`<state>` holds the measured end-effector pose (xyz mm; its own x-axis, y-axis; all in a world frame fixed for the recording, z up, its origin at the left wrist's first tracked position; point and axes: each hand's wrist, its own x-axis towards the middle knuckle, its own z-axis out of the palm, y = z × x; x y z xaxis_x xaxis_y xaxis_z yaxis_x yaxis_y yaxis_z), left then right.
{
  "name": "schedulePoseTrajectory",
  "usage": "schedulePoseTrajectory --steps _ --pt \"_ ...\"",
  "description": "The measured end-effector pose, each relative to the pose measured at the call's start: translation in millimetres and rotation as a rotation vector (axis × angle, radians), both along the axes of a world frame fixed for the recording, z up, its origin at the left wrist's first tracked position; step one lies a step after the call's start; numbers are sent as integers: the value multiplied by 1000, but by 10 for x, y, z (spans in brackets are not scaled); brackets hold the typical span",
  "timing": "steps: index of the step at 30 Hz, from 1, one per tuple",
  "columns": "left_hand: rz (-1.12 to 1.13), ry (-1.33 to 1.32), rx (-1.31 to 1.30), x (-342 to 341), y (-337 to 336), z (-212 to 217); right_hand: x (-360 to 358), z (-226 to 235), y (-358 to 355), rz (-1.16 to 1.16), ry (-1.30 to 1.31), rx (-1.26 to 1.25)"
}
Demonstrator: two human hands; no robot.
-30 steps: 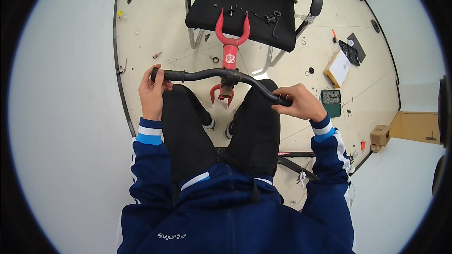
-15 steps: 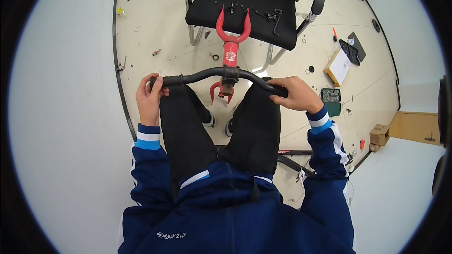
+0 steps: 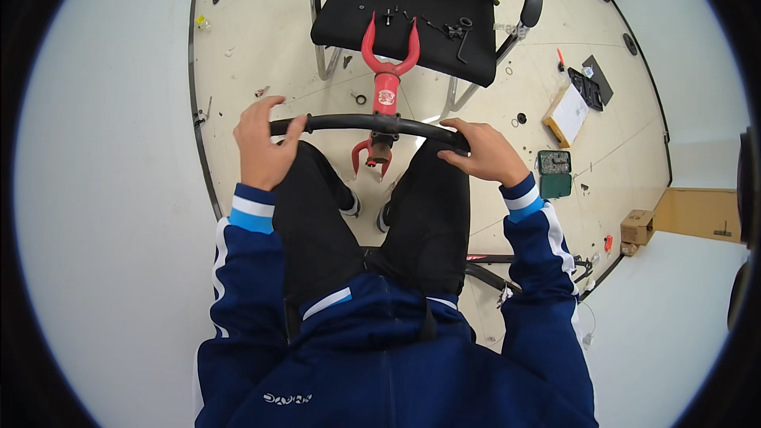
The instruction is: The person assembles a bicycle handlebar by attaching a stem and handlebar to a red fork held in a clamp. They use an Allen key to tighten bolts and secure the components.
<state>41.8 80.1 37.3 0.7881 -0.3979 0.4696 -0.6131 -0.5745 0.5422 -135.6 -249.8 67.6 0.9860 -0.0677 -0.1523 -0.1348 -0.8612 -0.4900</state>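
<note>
- The bowed black handlebar (image 3: 341, 122) crossed above the knees (image 3: 297, 160), with tiled floor (image 3: 317, 97) between it and the front edge of the black chair (image 3: 341, 28).
- The left hand (image 3: 265, 145) was spread open at the handlebar's left end.
- The right hand (image 3: 493, 152) curved around the other end; whether it gripped, I could not tell.
- The red fork (image 3: 385, 81) bore a white graphic (image 3: 387, 97) on its smooth tube.

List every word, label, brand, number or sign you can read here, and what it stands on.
None clear enough to quote.
Jacket: white lettering on the front, stylised, not clearly legible.
Red tube: white emblem, too small to read.
Frame: pale marks on red, too small to read.
Chair: pale marks beside its right side, unclear.
</note>
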Motion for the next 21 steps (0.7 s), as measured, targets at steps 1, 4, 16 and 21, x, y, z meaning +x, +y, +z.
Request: schedulePoseTrajectory --steps 1,4,16,21 --pt "-54 -14 42 1 -81 20 14 -18 13 -13 8 -12" --pt "-78 55 247 0 -202 -12 54 -67 37 -46 74 -78" --pt "3 56 270 1 -252 -143 92 -190 82 -131 38 -193" --pt "-26 79 253 19 -242 -130 101 -165 93 -130 32 -200"
